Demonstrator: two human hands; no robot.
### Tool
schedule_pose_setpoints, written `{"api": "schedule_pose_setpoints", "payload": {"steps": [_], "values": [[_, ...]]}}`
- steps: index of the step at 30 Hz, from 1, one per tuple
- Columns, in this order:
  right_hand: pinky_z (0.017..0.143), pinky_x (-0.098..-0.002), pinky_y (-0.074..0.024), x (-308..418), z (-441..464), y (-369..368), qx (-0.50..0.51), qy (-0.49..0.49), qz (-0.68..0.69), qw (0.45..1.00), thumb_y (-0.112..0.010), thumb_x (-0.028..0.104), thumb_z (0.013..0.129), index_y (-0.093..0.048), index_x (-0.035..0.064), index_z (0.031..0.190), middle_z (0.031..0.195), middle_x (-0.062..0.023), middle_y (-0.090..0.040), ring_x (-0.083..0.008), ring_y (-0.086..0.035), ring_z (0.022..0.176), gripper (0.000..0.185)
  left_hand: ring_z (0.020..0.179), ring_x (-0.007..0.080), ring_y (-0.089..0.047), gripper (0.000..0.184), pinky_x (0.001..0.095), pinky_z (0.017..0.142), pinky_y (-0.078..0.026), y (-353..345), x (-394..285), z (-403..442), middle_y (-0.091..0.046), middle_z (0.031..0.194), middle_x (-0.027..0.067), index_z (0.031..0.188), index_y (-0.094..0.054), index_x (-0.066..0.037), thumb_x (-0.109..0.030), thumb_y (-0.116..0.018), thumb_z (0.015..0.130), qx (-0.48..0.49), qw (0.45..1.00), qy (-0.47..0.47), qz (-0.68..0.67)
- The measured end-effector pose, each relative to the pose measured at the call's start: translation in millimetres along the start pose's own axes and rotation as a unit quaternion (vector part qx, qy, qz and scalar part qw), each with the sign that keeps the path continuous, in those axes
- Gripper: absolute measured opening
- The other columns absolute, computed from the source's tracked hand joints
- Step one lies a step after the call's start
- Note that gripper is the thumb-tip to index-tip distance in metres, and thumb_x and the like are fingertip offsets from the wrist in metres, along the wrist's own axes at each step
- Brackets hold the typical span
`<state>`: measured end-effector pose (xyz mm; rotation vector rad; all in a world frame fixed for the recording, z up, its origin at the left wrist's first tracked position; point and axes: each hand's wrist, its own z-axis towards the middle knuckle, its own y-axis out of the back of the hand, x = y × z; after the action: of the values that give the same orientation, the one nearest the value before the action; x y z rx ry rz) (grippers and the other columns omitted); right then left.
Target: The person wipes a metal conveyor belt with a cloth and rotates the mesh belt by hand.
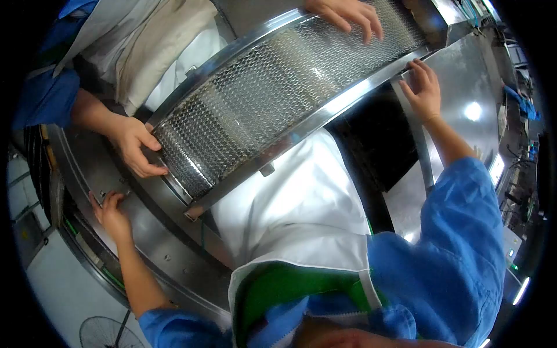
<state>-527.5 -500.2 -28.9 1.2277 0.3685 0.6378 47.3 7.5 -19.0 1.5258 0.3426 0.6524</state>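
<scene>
Smooth metal rails (pixel 348 94) flank coarse, glinting grey mesh (pixel 261 87).

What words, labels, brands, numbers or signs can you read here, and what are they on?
None can be read: the metal mesh, its rim and the white apron show no legible lettering.
Any markings on the small box with green lights are too blurred.
</scene>
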Motion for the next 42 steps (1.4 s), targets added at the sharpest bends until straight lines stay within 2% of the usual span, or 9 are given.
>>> {"api": "schedule_pose_setpoints", "payload": {"steps": [10,19,42], "values": [[0.101,-0.042,-0.0397,5.6,1.0,3.4,0.008,-0.011,0.006,1.0,-0.073,0.036,0.077,-0.06,0.0142,0.121,0.132,-0.0086,-0.053,-0.0301,-0.05,0.12,0.051,0.139,0.0337,-0.031,0.023,0.0446,0.111,-0.026,-4.3,3.6,0.0,-0.068,0.114,0.0037,0.085,-0.07,-0.011,0.002,-0.051,0.078,-0.016,1.0,0.005,0.003],[0.103,-0.0429,-0.038,5.2,-0.2,3.8,0.017,-0.018,0.003,1.0,-0.071,0.04,0.078,-0.059,0.015,0.123,0.132,-0.0088,-0.053,-0.0305,-0.048,0.123,0.053,0.14,0.0332,-0.03,0.029,0.0449,0.112,-0.025,-4.4,-0.4,-0.6,-0.068,0.114,0.0031,0.086,-0.069,-0.011,0.007,-0.052,0.072,0.006,0.999,0.038,-0.012],[0.104,-0.0414,-0.0366,3.2,0.0,2.9,0.031,-0.027,-0.004,0.999,-0.07,0.042,0.079,-0.057,0.0154,0.125,0.134,-0.0071,-0.051,-0.0283,-0.046,0.125,0.055,0.14,0.0316,-0.03,0.023,0.0445,0.113,-0.025,1.7,-6.2,3.1,-0.066,0.115,0.0039,0.086,-0.069,-0.008,0.006,-0.053,0.077,0.018,0.999,0.031,0.004]]}}
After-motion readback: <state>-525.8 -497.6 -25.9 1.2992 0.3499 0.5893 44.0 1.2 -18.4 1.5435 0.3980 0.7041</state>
